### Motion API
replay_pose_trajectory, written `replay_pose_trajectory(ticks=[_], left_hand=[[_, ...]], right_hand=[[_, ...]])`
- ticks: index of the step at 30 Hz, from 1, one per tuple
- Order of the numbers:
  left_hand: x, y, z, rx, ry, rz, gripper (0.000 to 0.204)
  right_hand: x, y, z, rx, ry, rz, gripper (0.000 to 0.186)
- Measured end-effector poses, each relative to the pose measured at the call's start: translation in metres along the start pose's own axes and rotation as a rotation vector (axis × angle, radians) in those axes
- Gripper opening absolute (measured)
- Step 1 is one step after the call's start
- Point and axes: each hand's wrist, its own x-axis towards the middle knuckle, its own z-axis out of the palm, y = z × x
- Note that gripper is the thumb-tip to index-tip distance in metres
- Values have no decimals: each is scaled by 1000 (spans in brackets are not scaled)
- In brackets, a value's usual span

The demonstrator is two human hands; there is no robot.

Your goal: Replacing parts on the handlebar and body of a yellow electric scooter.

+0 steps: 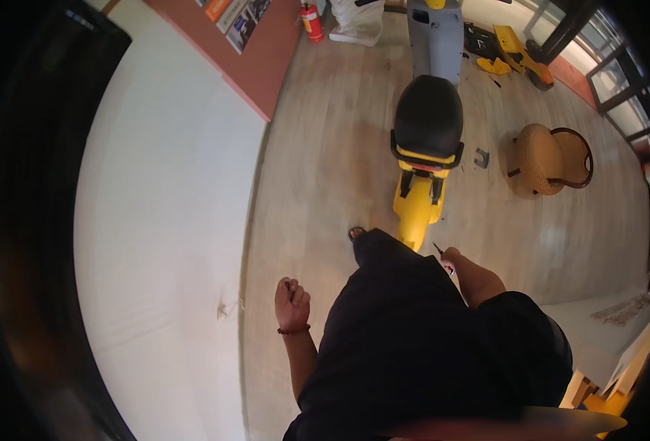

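Observation:
Low at my left side, my left hand [292,303] is curled closed; a small dark spot shows among its fingers, too small to name. My right hand [450,261] grips a screwdriver [438,249], its thin dark shaft pointing forward and to the left. Most of its handle is hidden in the fist. Just ahead of me stands a yellow scooter [416,217], seen from behind, with a black seat [428,116] and a grey front body [435,40]. Its rear fender lies nearest to my right hand. Neither hand touches it.
A wicker chair [542,158] stands to the right, and a small grey part [481,157] lies beside the scooter. Yellow and black panels [512,51] lie far right near glass doors. A white wall [171,220] runs along the left; a fire extinguisher [312,23] stands beyond.

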Motion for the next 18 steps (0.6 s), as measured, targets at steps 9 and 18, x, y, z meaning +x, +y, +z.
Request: replay_pose_trajectory(ticks=[9, 18], left_hand=[[159, 88, 49, 122, -114, -40, 18], [331, 139, 121, 387, -286, -388, 20]], right_hand=[[-17, -184, -118, 447, 123, -110, 20], [-124, -389, -211, 1002, -21, -450, 19]])
